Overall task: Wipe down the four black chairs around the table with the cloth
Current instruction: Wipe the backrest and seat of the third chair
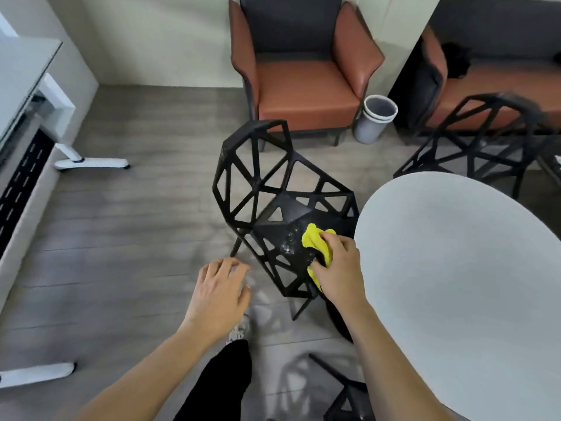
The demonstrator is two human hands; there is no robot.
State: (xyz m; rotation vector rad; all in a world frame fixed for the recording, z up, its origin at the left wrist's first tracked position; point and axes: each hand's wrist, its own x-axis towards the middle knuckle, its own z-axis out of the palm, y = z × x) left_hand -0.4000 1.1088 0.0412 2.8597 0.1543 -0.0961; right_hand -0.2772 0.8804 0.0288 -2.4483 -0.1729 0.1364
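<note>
Both hands work low over the nearest black chair (pixel 282 208).
Right hand (pixel 337 268) presses the bunched yellow cloth (pixel 315 241) onto its dusty seat; left hand (pixel 221 293) hovers wide, holding nothing.

Black lattice chair (pixel 282 205) upright, yellow cloth (pixel 315 241) bunched on seat

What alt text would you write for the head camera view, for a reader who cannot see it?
A person's right hand presses a yellow cloth on the dusty seat of a black lattice chair, while the left hand hovers open beside it. A round white table stands to the right, with another black chair and an orange armchair behind.
</note>
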